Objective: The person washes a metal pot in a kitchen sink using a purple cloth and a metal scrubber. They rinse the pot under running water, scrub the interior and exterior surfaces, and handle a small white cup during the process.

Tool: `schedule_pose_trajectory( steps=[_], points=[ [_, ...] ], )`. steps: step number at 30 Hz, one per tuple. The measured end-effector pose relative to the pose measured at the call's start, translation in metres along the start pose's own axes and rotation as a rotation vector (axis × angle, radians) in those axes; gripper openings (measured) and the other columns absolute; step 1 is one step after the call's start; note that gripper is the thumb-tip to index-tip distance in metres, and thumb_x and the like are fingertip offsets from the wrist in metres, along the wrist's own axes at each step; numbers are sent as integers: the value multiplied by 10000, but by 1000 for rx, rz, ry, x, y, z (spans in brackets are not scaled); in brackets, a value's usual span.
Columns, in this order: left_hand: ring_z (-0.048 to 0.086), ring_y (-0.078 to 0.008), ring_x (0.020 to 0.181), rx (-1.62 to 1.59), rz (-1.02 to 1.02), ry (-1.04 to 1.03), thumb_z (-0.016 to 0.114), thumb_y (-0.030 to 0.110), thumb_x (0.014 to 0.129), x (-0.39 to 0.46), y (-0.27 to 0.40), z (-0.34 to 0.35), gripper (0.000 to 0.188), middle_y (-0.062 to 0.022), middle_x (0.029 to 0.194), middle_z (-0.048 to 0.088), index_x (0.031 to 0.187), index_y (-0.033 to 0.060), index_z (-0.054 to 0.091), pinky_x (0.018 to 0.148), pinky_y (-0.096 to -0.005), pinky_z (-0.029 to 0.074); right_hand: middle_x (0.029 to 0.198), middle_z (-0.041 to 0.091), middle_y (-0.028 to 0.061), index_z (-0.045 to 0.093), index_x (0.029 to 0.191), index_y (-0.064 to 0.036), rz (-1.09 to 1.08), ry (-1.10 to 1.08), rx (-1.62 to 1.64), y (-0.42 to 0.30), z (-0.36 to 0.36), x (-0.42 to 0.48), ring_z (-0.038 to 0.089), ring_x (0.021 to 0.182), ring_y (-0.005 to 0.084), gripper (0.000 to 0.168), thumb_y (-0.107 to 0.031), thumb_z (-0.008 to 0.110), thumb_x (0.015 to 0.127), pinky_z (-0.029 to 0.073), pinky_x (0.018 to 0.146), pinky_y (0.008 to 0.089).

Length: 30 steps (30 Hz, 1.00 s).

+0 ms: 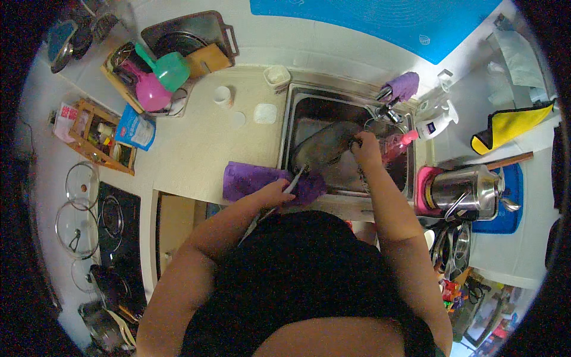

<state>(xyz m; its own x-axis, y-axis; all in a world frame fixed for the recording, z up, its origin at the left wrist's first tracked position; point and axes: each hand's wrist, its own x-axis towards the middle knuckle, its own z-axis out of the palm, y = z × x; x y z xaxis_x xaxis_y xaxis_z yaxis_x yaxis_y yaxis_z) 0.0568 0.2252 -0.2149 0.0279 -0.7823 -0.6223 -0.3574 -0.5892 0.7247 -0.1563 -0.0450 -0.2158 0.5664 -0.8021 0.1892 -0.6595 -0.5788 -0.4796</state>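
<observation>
My right hand (368, 149) is over the stainless steel sink (287, 129), its fingers closed on a small dark thing (354, 143) that may be a knob or handle. A large grey, rounded thing (319, 145), too blurred to name, lies tilted in the basin beneath it. My left hand (281, 193) is at the sink's front left rim, closed on a thin pale strip-like object (295, 177); what it is cannot be made out. Under and beside that hand, a purple cloth (243, 180) lies on the counter and reaches over the sink's edge.
A faucet (392, 114) with a purple rag (403, 87), a pink bottle (395, 147) and a white spray bottle (437, 122) stand at the right. A white cup (222, 96) and small white containers (265, 114) sit left. A steel pot (461, 187) lies right.
</observation>
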Motion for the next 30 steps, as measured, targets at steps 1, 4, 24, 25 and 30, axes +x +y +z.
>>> schedule_pose_trajectory(
  steps=[1, 4, 24, 25, 30],
  points=[
    [643, -289, 914, 25, -21, -24, 721, 304, 829, 4, 0, 0, 568, -204, 1043, 626, 1246, 2, 482, 782, -407, 524, 1106, 604, 179, 645, 966, -41, 27, -16, 14, -4, -1, -2, 552, 1070, 374, 226, -81, 689, 748, 453, 931, 428],
    [620, -316, 960, 172, 14, -35, 656, 269, 836, 11, -2, -2, 561, -208, 1089, 612, 1283, 1, 449, 817, -416, 492, 1066, 604, 169, 644, 939, -43, -88, 70, -108, -28, -2, -14, 556, 1044, 374, 216, -59, 695, 730, 461, 898, 434],
    [601, -469, 993, 240, 74, -125, 527, 347, 906, 37, -21, -26, 454, -280, 1063, 623, 1209, 25, 426, 822, -538, 471, 929, 631, 149, 680, 769, -75, -112, -187, -256, -100, 10, -8, 573, 977, 358, 111, -74, 673, 659, 495, 827, 436],
    [606, -469, 967, 227, 66, -108, 533, 318, 895, 36, -20, -26, 421, -281, 1035, 628, 1184, 28, 433, 802, -544, 469, 914, 634, 146, 680, 763, -77, -118, -264, -238, -104, 10, -5, 574, 978, 356, 105, -76, 671, 658, 497, 823, 438],
    [614, -463, 936, 189, 162, -81, 534, 304, 892, 33, -25, -27, 391, -277, 1008, 634, 1153, 29, 440, 770, -548, 470, 978, 620, 138, 669, 777, -63, 102, -96, -326, -99, -16, 23, 578, 961, 351, 121, -135, 670, 679, 516, 803, 441]
  ],
)
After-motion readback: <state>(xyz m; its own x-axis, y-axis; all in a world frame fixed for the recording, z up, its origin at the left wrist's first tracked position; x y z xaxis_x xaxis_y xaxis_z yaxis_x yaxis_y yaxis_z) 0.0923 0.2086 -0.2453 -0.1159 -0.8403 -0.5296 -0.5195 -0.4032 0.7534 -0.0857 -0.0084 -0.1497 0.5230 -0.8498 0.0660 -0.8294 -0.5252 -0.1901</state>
